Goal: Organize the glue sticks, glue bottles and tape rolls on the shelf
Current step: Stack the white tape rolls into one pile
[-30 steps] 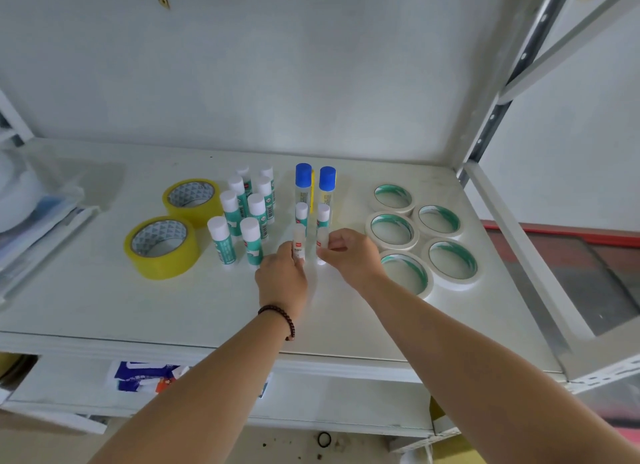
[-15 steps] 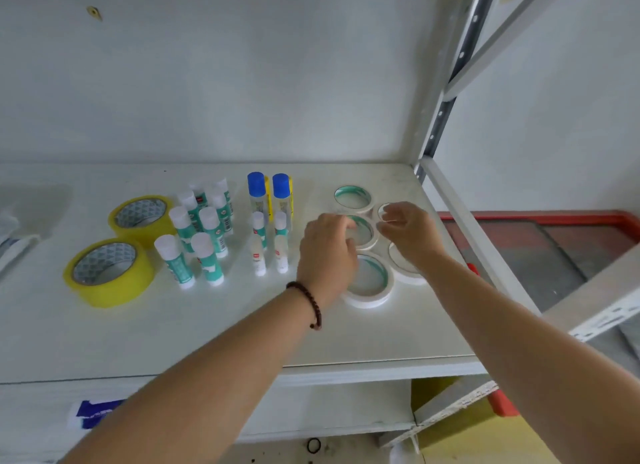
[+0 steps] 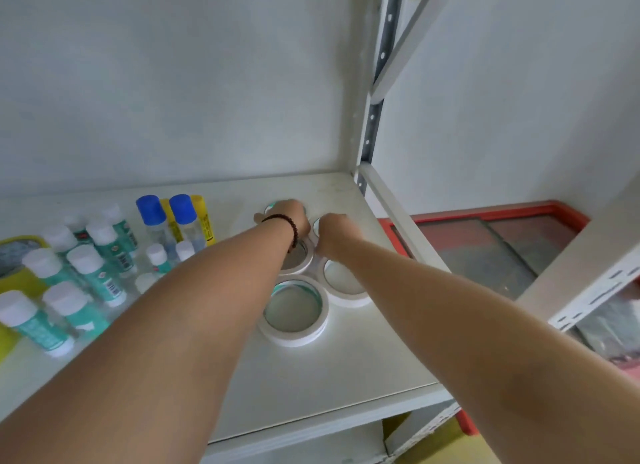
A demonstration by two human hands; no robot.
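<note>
Both arms reaching in from the bottom of the frame toward the centre, over a white shelf (image 3: 363, 359). Left hand (image 3: 291, 217), with a dark bead bracelet (image 3: 289, 226) at the wrist, resting over the far white tape rolls just above centre; fingers curled downward, knuckles toward the camera, so cannot tell whether anything is gripped. Right hand (image 3: 334, 235) just beside it to the right, likewise curled over the rolls, fingertips hidden; grip impossible to judge.

Nearest white tape roll (image 3: 292, 313) lying flat a little below centre, teal inner ring showing. Second white roll (image 3: 346, 283) just to its right and higher, touching or nearly touching it. Third roll (image 3: 298, 259) partly hidden under the left wrist. Slivers of two more rolls at the hands: one (image 3: 270, 207) peeking out above the left hand, one (image 3: 317, 225) between the two hands.

At left of frame, teal glue sticks with white caps (image 3: 97, 273) standing upright in a cluster. Behind them, toward centre left, two clear glue bottles with blue caps (image 3: 150, 210), and yellow sticks (image 3: 202, 217) beside those. Small white-capped glue sticks (image 3: 156, 255) in front of the blue-capped ones. Yellow tape roll (image 3: 17, 252) cut off at the far left edge.

Grey metal upright (image 3: 375, 99) of the rack at upper centre right; red-rimmed tray (image 3: 568, 210) at right, below the shelf level.
</note>
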